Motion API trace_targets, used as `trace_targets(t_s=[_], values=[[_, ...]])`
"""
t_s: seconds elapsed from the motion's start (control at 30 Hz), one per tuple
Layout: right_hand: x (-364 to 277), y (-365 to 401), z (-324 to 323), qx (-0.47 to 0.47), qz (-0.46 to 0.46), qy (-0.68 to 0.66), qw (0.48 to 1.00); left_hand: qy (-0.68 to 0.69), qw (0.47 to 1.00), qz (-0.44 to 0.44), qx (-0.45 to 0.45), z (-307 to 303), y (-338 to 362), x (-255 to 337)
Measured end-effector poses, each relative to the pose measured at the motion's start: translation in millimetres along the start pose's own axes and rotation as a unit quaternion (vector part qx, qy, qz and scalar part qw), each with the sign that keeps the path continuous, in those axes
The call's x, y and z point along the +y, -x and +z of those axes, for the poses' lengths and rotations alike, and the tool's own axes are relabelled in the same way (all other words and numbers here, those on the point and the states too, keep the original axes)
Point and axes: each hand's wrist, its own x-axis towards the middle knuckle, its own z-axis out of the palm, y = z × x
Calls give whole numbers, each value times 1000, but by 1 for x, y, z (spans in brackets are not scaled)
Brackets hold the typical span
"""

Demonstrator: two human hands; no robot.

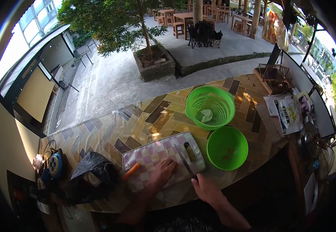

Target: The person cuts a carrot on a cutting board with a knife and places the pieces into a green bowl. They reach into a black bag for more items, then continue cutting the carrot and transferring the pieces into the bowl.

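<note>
A checkered pink-and-white cutting board (158,149) lies on the counter in front of me. My right hand (208,190) is closed around the dark handle of a knife (185,162), whose blade points away across the board near its handle slot. On the board, my left hand (163,172) rests with curled fingers just left of the blade; anything beneath them is hidden. An orange carrot (131,171) lies at the board's left edge. A green bowl (235,143) with a few small orange pieces stands right of the board.
Behind the bowl sits a green colander (197,112) holding a pale scrap. A black plastic bag (92,174) and a blue cable reel (54,165) are at the left. White packaging (290,116) and a glass-sided box (274,79) stand at the right. The counter's far edge borders a paved yard.
</note>
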Motion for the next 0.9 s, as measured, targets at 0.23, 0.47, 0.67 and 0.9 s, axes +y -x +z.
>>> trace_targets(t_s=[0.23,0.47,0.67,0.9], values=[[10,1,3,33,-3,-29,999,-79,993,33,-75,-10,-5,-3],[6,2,-2,18,10,-38,999,-164,969,-11,-186,-18,-21,3],[-1,8,-7,23,24,-43,999,-147,970,-29,-189,-16,-26,-1],[11,14,-8,28,30,-65,997,120,971,-117,-172,-52,-32,-15]])
